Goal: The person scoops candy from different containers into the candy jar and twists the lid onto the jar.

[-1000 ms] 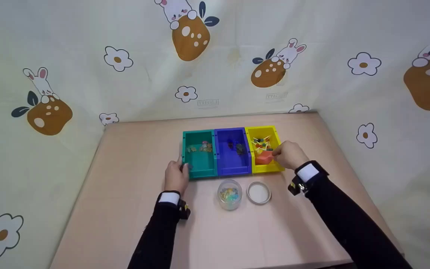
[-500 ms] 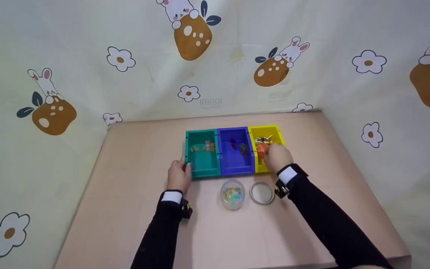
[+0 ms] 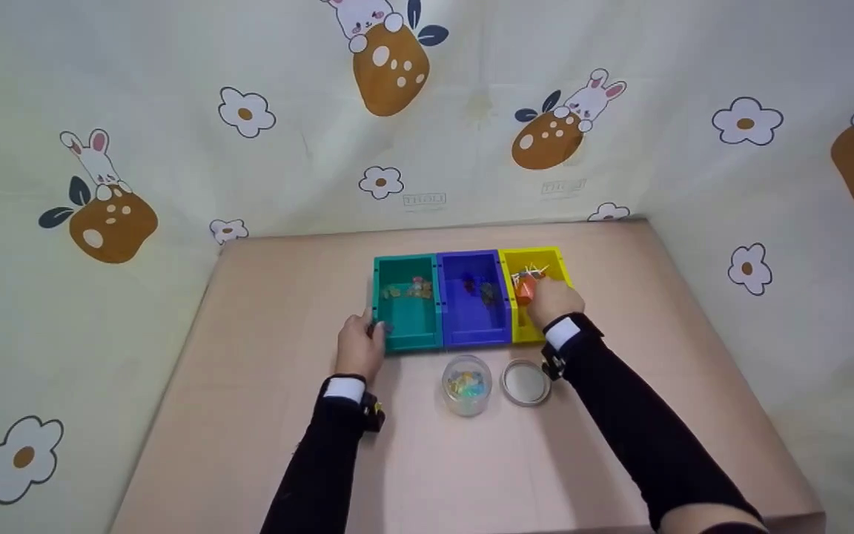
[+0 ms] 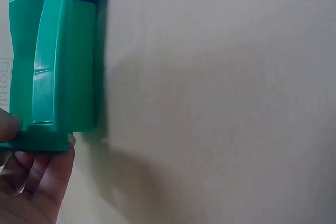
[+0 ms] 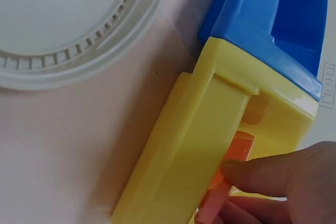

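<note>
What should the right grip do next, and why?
Probably ease the orange piece forward under the thin pieces: the right grip pinches it inside the yellow bin, close beside them, while the left grip holds the green bin, perhaps steadying it.

We saw the green bin upright on the table, gripped near its front left corner by the left hand and set side by side with the blue bin and the yellow bin. Inside the yellow one, we saw a small orange object, pinched by the right hand beside white-stemmed pieces.
</note>
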The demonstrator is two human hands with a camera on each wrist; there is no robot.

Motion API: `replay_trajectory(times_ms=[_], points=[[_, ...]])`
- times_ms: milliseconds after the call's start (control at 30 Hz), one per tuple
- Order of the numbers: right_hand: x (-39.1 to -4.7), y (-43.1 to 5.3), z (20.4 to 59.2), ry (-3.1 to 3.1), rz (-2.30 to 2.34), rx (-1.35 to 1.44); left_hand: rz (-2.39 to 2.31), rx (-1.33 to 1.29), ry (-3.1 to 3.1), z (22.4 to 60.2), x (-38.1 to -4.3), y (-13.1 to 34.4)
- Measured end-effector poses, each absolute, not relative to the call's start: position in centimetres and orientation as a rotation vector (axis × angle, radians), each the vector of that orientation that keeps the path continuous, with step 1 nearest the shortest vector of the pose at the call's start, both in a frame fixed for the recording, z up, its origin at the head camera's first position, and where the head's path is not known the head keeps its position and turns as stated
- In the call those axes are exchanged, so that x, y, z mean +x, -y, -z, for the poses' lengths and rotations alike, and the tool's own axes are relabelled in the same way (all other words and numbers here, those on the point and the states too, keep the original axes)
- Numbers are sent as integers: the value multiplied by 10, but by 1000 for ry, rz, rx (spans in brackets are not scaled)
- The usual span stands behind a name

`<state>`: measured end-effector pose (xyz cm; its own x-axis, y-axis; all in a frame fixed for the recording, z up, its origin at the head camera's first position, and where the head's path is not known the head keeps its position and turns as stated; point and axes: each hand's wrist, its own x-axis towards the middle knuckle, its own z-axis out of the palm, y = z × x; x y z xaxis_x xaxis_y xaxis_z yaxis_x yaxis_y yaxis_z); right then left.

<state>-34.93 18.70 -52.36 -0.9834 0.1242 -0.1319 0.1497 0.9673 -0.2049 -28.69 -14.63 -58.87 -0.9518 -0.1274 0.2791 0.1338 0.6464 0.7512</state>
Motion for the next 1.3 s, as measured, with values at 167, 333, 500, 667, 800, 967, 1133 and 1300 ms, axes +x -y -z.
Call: replay_trajectory(times_ms=[167,333,500,667,800,967,1133,1300], points=[[-352,-187,527,-3029,249,177,1208,-27,2538,587,-286,144],[-349,-191,531,-3086,155,142,1215,9,2602,581,-287,141],[-345,-196,534,-3133,136,157,1192,30,2622,577,-289,143],[-343,-199,534,-3170,159,165,1196,41,2649,574,-287,144],[-341,-200,534,-3156,212,185,1199,72,2669,574,-287,143],[-337,-201,531,-3142,302,220,1174,80,2679,578,-289,142],[-333,-200,526,-3130,330,228,1181,95,2688,577,-289,144],[-331,-199,521,-3117,334,237,1194,56,2648,582,-288,148]])
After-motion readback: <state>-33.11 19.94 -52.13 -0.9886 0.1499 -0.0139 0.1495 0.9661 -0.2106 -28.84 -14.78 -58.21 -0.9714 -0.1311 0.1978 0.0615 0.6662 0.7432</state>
